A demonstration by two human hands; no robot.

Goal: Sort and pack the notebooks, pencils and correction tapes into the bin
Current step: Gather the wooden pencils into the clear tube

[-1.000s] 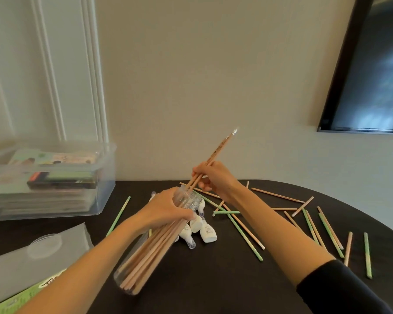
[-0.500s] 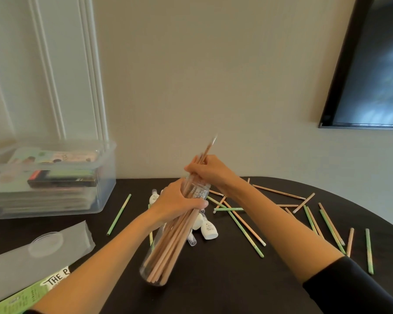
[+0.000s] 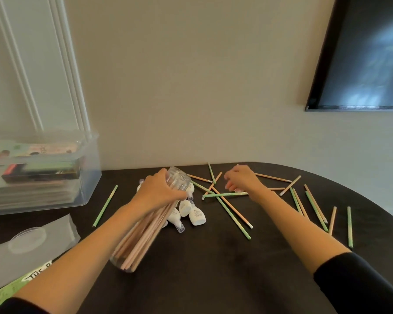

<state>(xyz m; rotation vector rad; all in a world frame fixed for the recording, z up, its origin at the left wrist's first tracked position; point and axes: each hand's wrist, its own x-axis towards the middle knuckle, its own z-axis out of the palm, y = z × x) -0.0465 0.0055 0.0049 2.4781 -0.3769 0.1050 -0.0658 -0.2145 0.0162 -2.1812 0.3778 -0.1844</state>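
Soft, even indoor light; faint shadows, slight blur, wide-angle edge bending.

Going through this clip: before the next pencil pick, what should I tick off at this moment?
1. Left hand grips the clear jar: ok, fingers wrapped near its mouth.
2. Jar mouth free: ok, nothing pokes out of it.
3. Tan pencils seated in the jar: ok.
4. Right hand has a pencil: cannot tell, its curled fingers hang over the loose pencils.
5. Correction tapes packed: not ok, they lie on the table beside the jar.
6. Notebooks in the bin: ok, stacked inside.
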